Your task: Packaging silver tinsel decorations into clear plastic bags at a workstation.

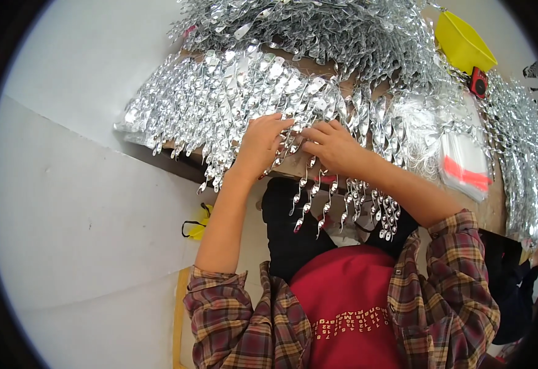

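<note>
My left hand [261, 142] and my right hand [330, 146] meet at the near edge of a brown table [498, 212], both with fingers pinched into a row of shiny silver spiral strips [220, 101]. The strips lie side by side across the table. Several silver spiral strips dangle [343, 203] over the edge, below my right wrist and above my lap. Both forearms come up from plaid sleeves. What exactly each fingertip grips is hidden among the strips.
A bigger heap of silver strips [318, 27] fills the far side of the table. A yellow scoop [462, 43] and a small red device [478, 82] sit at the far right. Clear plastic bags [466, 163] lie to the right. More silver strips [521, 141] hang along the right edge.
</note>
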Tool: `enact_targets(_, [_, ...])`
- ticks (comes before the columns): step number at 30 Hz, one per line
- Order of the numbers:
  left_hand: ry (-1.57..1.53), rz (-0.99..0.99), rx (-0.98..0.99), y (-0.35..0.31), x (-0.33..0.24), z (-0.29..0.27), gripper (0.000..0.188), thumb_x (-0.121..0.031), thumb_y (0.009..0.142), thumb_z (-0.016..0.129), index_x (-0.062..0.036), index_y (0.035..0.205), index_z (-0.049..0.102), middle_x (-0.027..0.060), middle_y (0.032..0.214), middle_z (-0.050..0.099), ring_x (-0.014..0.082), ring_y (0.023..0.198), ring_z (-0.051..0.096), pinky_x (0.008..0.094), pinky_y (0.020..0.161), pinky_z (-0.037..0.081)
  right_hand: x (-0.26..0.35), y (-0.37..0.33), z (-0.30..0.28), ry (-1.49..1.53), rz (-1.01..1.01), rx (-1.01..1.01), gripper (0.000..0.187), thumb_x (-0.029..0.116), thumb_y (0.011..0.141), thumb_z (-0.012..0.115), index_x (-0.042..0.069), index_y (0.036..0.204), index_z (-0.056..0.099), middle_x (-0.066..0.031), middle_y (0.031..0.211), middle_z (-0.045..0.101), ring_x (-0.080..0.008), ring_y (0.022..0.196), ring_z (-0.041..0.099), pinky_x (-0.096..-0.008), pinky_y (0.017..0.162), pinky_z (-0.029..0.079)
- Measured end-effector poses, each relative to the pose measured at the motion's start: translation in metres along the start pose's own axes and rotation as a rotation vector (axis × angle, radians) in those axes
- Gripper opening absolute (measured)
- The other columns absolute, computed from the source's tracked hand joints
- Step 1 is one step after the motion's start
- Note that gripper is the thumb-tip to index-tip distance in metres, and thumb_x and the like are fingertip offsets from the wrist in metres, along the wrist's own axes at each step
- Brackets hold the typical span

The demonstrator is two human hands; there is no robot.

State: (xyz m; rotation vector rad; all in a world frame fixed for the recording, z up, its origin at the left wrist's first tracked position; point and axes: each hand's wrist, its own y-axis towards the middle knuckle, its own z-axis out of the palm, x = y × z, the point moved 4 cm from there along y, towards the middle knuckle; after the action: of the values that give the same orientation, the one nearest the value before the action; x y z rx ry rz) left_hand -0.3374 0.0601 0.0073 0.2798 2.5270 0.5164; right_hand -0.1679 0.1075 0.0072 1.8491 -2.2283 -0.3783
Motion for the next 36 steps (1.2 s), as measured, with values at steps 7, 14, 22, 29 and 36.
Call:
enact_targets(7, [-0.057,0.010,0.015,0.003,0.002,-0.006,0.038,-0.001,0.077,0.058,-0.0110,0.113,0.063,0.0127,0.115,0.060,0.0299,0.110,0.053,0.0373,0.096,0.040,-0.008,-0.001,0.004,0.035,0.089,0.025,0.027,0.009,0.071,0.058,0.013,0.097,0.060,-0.0029,0.105,0.057,-0.0212,0.104,0.050,-0.0357,0.085,0.036])
enact_targets(14, [-0.088,-0.001,0.020,0.006,0.001,-0.009,0.033,-0.001,0.078,0.058,-0.0078,0.110,0.063,0.0119,0.111,0.062,0.0297,0.107,0.056,0.0374,0.094,0.042,-0.019,-0.018,-0.005,0.021,0.075,0.262,0.025,0.008,0.072,0.058,0.013,0.096,0.060,-0.0021,0.097,0.058,-0.0203,0.097,0.052,-0.0352,0.083,0.035])
enact_targets(22, [-0.091,0.016,-0.006,0.006,0.000,-0.006,0.034,0.001,0.077,0.059,-0.0075,0.110,0.063,0.0111,0.109,0.063,0.0292,0.105,0.057,0.0374,0.093,0.043,-0.015,0.012,0.005,0.002,0.032,-0.223,0.031,0.006,0.071,0.059,0.015,0.101,0.062,-0.0007,0.097,0.058,-0.0210,0.094,0.053,-0.0357,0.081,0.038])
enact_targets(29, [-0.101,-0.011,0.007,0.005,0.002,-0.007,0.037,0.000,0.076,0.061,-0.0093,0.112,0.062,0.0092,0.108,0.063,0.0276,0.103,0.057,0.0360,0.091,0.044,-0.017,0.011,0.016,0.038,0.095,-0.091,0.027,0.010,0.074,0.059,0.017,0.100,0.062,-0.0014,0.100,0.056,-0.0210,0.097,0.051,-0.0366,0.084,0.037])
enact_targets(36, [-0.104,-0.024,0.035,0.004,0.004,-0.009,0.034,-0.003,0.077,0.061,-0.0086,0.111,0.063,0.0084,0.109,0.064,0.0261,0.101,0.058,0.0346,0.089,0.045,-0.027,-0.011,0.009,-0.002,0.094,-0.037,0.022,0.008,0.068,0.062,0.014,0.090,0.061,-0.0021,0.098,0.056,-0.0229,0.097,0.051,-0.0364,0.083,0.038])
